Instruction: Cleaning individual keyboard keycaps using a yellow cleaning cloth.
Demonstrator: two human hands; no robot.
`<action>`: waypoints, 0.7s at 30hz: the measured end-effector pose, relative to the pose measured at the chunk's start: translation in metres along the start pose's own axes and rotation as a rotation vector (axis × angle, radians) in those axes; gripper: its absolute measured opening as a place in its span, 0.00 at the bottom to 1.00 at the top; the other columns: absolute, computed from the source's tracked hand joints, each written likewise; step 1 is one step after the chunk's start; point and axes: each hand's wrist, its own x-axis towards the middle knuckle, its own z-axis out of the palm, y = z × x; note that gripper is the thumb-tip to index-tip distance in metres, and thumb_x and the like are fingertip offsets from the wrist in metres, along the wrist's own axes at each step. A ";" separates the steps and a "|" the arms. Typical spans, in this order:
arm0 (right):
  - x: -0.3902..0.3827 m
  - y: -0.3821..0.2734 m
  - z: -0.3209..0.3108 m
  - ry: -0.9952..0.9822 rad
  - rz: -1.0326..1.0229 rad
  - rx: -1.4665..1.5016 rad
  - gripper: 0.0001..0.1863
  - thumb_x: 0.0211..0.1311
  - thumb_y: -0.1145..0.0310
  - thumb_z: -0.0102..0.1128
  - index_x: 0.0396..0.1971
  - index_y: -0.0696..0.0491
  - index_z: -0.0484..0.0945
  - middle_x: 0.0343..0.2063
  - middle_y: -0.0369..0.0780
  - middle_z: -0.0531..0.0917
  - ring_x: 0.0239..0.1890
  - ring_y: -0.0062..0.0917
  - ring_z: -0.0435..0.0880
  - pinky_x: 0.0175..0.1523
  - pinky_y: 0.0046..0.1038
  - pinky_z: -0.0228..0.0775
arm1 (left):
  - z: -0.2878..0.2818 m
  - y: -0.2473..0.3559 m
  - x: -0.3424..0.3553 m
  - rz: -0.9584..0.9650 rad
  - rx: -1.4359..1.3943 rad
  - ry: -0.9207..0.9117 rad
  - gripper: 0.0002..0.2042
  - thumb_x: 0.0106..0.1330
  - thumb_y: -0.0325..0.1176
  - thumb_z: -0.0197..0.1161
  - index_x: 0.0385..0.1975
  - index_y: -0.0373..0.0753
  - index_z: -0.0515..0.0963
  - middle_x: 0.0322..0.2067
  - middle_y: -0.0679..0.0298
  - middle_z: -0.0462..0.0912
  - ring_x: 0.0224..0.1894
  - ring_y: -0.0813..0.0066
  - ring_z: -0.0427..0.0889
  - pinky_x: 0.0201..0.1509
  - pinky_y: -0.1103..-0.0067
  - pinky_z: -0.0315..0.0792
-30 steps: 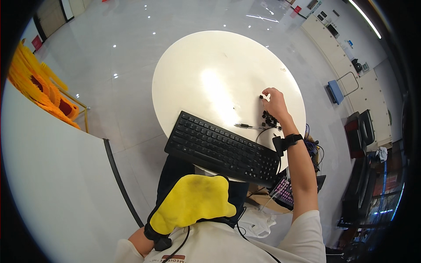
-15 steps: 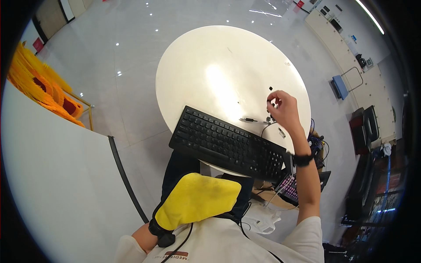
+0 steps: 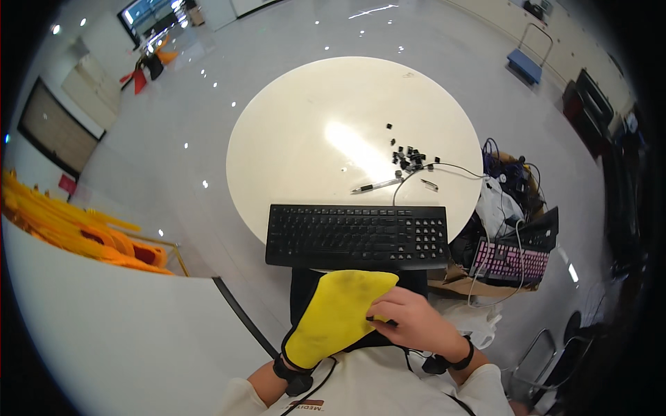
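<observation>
Right hand point(image 3: 413, 320): was bent inward at the person's lap, thumb and fingers pinched on a small black piece at the fingertips.
Black piece point(image 3: 370, 318): sat in the right-hand grip, against the yellow cloth.
Yellow cloth point(image 3: 336, 308): lay immediately left of the grip, draped over the left hand and touching the right fingers.
Left hand: was covered by the cloth; its grip could not be told.
Black keyboard point(image 3: 333, 239): lay ahead of the grip, along the table's near edge; pale mounts showed in its right-end key block.
Round table point(image 3: 284, 132): stood ahead of the grip, white, with a bright reflection.
Loose keycaps point(image 3: 414, 158): were clustered well ahead of the grip, beyond the keyboard; a few sat apart from the pile.
Pen point(image 3: 374, 186): lay ahead and slightly left of the grip, between keyboard and keycaps.
Cable point(image 3: 458, 166): curved from the keyboard's rear edge past the keycaps, rightward.
Pink-keyed keyboard point(image 3: 513, 262): rested ahead and right of the grip, at a cardboard box point(image 3: 454, 282).
</observation>
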 end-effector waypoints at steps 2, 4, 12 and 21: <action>-0.005 0.007 0.026 0.010 -0.013 0.006 0.13 0.61 0.77 0.84 0.44 0.53 0.90 0.40 0.40 0.92 0.44 0.40 0.92 0.50 0.40 0.86 | 0.006 -0.002 -0.002 -0.156 -0.583 -0.027 0.31 0.79 0.32 0.74 0.79 0.40 0.74 0.73 0.59 0.84 0.74 0.61 0.82 0.80 0.67 0.73; -0.005 0.010 0.044 0.075 -0.072 0.039 0.12 0.62 0.76 0.84 0.43 0.53 0.90 0.39 0.39 0.92 0.44 0.38 0.92 0.49 0.38 0.85 | 0.011 -0.050 -0.025 -0.159 -0.535 -0.046 0.31 0.87 0.37 0.66 0.85 0.40 0.65 0.77 0.56 0.77 0.77 0.59 0.78 0.84 0.66 0.70; -0.015 0.023 0.050 0.198 -0.082 0.234 0.10 0.63 0.75 0.84 0.42 0.55 0.92 0.40 0.39 0.92 0.42 0.37 0.92 0.48 0.34 0.86 | 0.017 -0.032 -0.021 -0.071 -0.422 -0.131 0.30 0.95 0.46 0.52 0.88 0.40 0.57 0.80 0.52 0.71 0.81 0.58 0.74 0.86 0.64 0.70; -0.013 0.021 0.049 0.148 -0.075 0.128 0.07 0.64 0.75 0.79 0.40 0.57 0.91 0.40 0.42 0.91 0.43 0.39 0.91 0.49 0.37 0.86 | 0.018 -0.024 -0.013 -0.198 -0.515 -0.078 0.30 0.96 0.48 0.47 0.88 0.39 0.58 0.80 0.50 0.71 0.81 0.54 0.73 0.85 0.63 0.71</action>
